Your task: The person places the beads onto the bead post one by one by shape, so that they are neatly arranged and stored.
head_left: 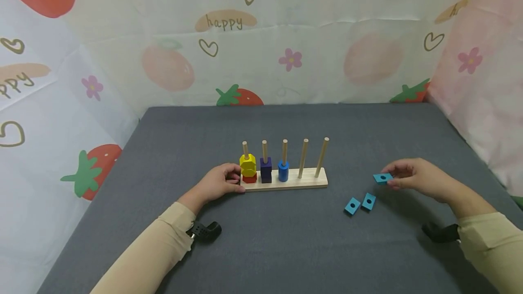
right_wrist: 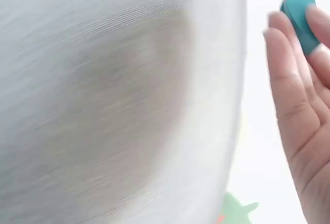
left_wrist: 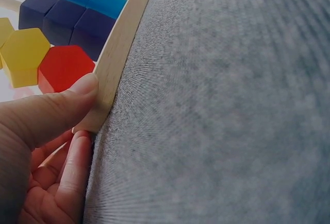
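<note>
At the middle of the table stands a wooden peg board (head_left: 294, 184). Its left end is gripped by my left hand (head_left: 216, 182), thumb on the front edge in the left wrist view. Yellow blocks (head_left: 248, 167) sit above a red block (left_wrist: 66, 68) on the leftmost peg. Purple blocks (head_left: 266, 170) are on the second peg and blue blocks (head_left: 283, 171) on the third. The two right pegs (head_left: 303, 158) show their full length. My right hand (head_left: 421, 183) pinches a light-blue block (head_left: 382, 178) with a hole, raised off the table to the board's right.
Two more light-blue blocks (head_left: 360, 204) with holes lie on the grey cloth, between the board and my right hand. Printed fabric (head_left: 261, 58) hangs behind the table and along both sides. A black wrist device (head_left: 206, 231) is strapped at each sleeve.
</note>
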Tool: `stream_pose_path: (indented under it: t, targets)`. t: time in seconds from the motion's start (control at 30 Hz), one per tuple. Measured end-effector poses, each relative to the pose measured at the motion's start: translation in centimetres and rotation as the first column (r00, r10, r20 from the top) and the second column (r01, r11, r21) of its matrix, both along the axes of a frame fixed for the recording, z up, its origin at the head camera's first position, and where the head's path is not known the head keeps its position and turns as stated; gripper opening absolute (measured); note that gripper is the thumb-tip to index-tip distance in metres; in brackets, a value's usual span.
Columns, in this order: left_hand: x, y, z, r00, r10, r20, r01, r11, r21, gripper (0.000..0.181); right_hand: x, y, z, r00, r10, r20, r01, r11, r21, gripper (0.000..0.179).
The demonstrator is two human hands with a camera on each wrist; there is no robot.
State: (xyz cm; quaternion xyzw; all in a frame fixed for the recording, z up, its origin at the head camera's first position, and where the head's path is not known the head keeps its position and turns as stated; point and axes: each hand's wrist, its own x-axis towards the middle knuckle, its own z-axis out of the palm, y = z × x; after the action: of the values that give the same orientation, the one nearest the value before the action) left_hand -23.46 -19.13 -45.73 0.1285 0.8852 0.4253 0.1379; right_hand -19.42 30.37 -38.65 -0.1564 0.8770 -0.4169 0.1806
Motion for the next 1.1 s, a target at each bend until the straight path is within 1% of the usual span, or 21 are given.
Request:
stream_pose_path:
  t: [0.07, 0.17, 0.27, 0.37, 0.47, 0.53, 0.67, 0.83, 0.93, 1.0, 1.1]
  targets:
    - [0.0, 0.0, 0.0, 1.000, 0.003, 0.003, -0.003, 1.000, 0.001, 0.045, -0.4, -0.8, 1.0, 0.997, -0.026, -0.070, 0.025, 0.999, -0.021, 0.033]
    - [0.1, 0.1, 0.1, 1.000, 0.003, 0.004, -0.003, 1.000, 0.000, 0.045, -1.0, -2.2, 2.4, 0.983, -0.070, -0.168, 0.063, 0.997, -0.048, 0.031]
    - [0.1, 0.1, 0.1, 1.000, 0.010, 0.009, -0.010, 1.000, 0.002, 0.044, -1.5, -4.1, 3.9, 0.961, -0.132, -0.245, 0.120, 0.991, -0.060, 0.030]
    - [0.1, 0.1, 0.1, 1.000, 0.012, 0.007, -0.012, 1.000, 0.004, 0.044, -2.0, -6.3, 5.2, 0.937, -0.184, -0.298, 0.166, 0.982, -0.085, 0.029]
    - [0.1, 0.1, 0.1, 1.000, 0.010, 0.001, -0.010, 1.000, 0.004, 0.044, -2.4, -8.2, 6.1, 0.925, -0.179, -0.337, 0.145, 0.982, -0.123, 0.029]
    - [0.2, 0.2, 0.1, 1.000, 0.010, 0.002, -0.010, 1.000, 0.006, 0.044, -2.7, -9.2, 6.5, 0.926, -0.157, -0.343, 0.109, 0.982, -0.156, 0.029]
    - [0.2, 0.2, 0.2, 1.000, 0.003, 0.000, -0.003, 1.000, 0.011, 0.046, -3.2, -10.9, 7.0, 0.937, -0.095, -0.337, 0.034, 0.983, -0.182, 0.028]
    - [0.3, 0.1, 0.3, 1.000, 0.000, 0.002, 0.000, 1.000, 0.011, 0.047, -3.7, -12.5, 7.2, 0.945, -0.020, -0.328, -0.035, 0.986, -0.163, 0.028]
    - [0.3, 0.0, 0.3, 1.000, -0.008, -0.012, 0.008, 1.000, 0.005, 0.048, -3.9, -13.2, 7.2, 0.949, 0.012, -0.316, -0.063, 0.987, -0.150, 0.029]
    - [0.3, 0.0, 0.3, 1.000, -0.013, -0.018, 0.013, 1.000, 0.008, 0.048, -3.9, -13.6, 7.1, 0.953, 0.018, -0.302, -0.065, 0.987, -0.149, 0.029]
    - [0.4, 0.0, 0.4, 1.000, -0.011, -0.009, 0.011, 1.000, 0.010, 0.048, -3.9, -14.0, 7.0, 0.959, 0.017, -0.284, -0.061, 0.988, -0.145, 0.028]
